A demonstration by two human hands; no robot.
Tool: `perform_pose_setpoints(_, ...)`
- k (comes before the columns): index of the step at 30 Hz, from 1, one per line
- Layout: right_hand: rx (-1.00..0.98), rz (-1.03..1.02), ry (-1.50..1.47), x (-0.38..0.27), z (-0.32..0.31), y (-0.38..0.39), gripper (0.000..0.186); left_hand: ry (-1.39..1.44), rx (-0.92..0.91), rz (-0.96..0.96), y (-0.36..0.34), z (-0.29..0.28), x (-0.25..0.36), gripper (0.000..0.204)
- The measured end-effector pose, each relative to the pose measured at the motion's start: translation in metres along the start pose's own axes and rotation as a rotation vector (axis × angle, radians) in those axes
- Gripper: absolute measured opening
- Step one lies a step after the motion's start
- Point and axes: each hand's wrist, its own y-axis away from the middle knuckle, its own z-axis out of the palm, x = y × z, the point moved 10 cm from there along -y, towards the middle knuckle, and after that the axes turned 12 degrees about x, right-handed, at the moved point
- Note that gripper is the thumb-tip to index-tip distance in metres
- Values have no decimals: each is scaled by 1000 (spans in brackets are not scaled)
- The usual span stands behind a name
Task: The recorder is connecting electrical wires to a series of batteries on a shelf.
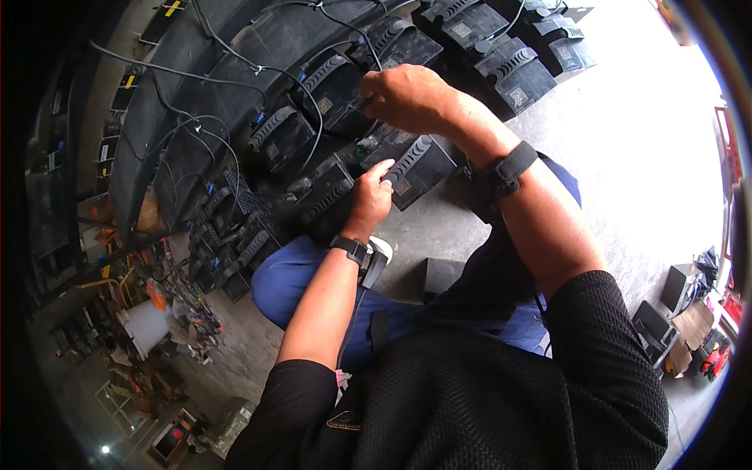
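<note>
Below me stand black boxes with grey ribbed handles, in rows. My left hand [371, 201] is beside the handle of the nearest box [424, 174]. Its index finger is stretched out toward that handle, and I see nothing held in it. Higher up, over the boxes, my right hand [409, 97] is closed with the fingers curled. A black cable [365, 41] runs down from the top into this hand; the fingertips' hold on it is partly hidden. Another box [327, 192] with a grey handle lies just left of my left hand.
More boxes [513, 74] stand at the upper right. Loose black cables [180, 74] loop over a large dark curved panel [227, 59] at upper left. A small dark block [442, 276] lies on the floor between my legs. Tools and a white container [146, 325] are at lower left.
</note>
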Motion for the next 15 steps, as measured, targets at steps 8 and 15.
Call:
perform_pose_setpoints(8,12,-8,-5,0,-1,0,24,-41,112,-162,-1,-12,-4,33)
perform_pose_setpoints(15,24,-18,-7,2,-1,0,24,-52,113,-212,-9,-14,-19,25)
